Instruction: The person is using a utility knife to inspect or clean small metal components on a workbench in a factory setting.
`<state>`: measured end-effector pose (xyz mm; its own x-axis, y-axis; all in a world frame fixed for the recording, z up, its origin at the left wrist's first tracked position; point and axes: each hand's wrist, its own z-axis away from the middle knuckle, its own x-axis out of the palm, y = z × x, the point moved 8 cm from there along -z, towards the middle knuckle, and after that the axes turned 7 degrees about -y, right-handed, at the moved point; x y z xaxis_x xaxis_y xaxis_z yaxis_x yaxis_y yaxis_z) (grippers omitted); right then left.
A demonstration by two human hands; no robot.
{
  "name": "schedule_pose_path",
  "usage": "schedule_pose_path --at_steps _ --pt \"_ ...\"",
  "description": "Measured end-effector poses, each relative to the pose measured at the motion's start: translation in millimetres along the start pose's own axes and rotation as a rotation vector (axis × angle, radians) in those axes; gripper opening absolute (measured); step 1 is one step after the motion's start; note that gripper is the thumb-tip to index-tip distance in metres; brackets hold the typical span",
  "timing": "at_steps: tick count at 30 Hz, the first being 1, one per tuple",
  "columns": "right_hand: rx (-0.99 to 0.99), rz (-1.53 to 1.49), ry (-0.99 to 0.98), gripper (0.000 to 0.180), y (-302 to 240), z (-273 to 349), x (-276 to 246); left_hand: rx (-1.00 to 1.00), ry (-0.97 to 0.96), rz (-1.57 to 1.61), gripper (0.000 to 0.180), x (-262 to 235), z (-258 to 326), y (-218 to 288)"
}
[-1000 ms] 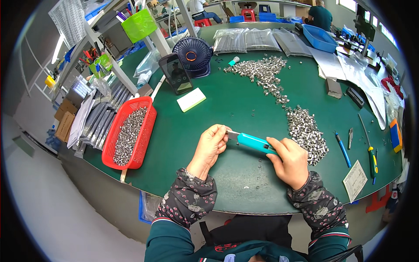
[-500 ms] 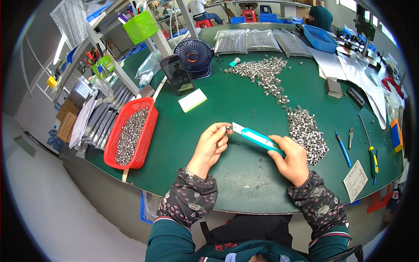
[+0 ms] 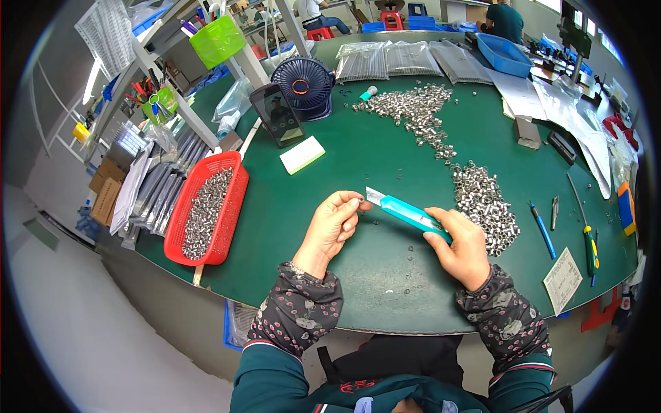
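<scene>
Over the green tabletop, my left hand (image 3: 329, 226) is closed, pinching a small metal ring (image 3: 361, 201) between thumb and fingertips; the fingers cover most of it. My right hand (image 3: 463, 246) grips a teal utility knife (image 3: 412, 214), its blade out and pointing left, the tip close beside the ring. Whether the blade touches the ring I cannot tell. Right of the knife lies a heap of small metal rings (image 3: 484, 206), and a second, spread-out heap (image 3: 413, 110) is farther back. At the left, a red plastic basket (image 3: 237, 206) holds many of the same rings.
A phone (image 3: 277, 115) leans by a dark blue fan (image 3: 301, 88), with a notepad (image 3: 302, 155) in front. At the right lie a blue pen-like tool (image 3: 542, 230), a screwdriver (image 3: 591, 251) and a paper slip (image 3: 562, 281). A blue tray (image 3: 505, 55) stands at the back.
The knife blade has shifted slightly off the ring, with a little more of its tip showing. Both hands otherwise keep nearly the same place and grip.
</scene>
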<state>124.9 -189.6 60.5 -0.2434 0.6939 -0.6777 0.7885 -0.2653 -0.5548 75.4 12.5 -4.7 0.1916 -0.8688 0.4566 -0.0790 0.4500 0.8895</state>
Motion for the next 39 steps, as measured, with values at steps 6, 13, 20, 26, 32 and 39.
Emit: schedule_pose_path --at_steps 6,13,20,26,32,39 --pt "0.016 -0.036 -0.007 0.029 3 0 1 -0.023 -0.072 0.161 0.014 7 0 -1" --pt "0.070 -0.146 -0.063 0.028 11 0 6 -0.022 -0.054 0.105 0.017 1 0 -4" --pt "0.104 -0.258 -0.185 0.028 16 1 19 0.003 -0.024 0.098 0.019 0 -1 -3" --pt "0.065 -0.139 -0.177 0.029 6 0 13 0.004 0.001 -0.025 0.020 -2 -1 -4" --pt "-0.014 -0.035 0.101 0.028 -6 0 -11 -0.008 0.052 0.086 0.020 -8 0 -7" --pt "0.053 -0.200 -0.117 0.026 7 4 17 0.042 0.036 0.145 0.019 -4 1 -4"
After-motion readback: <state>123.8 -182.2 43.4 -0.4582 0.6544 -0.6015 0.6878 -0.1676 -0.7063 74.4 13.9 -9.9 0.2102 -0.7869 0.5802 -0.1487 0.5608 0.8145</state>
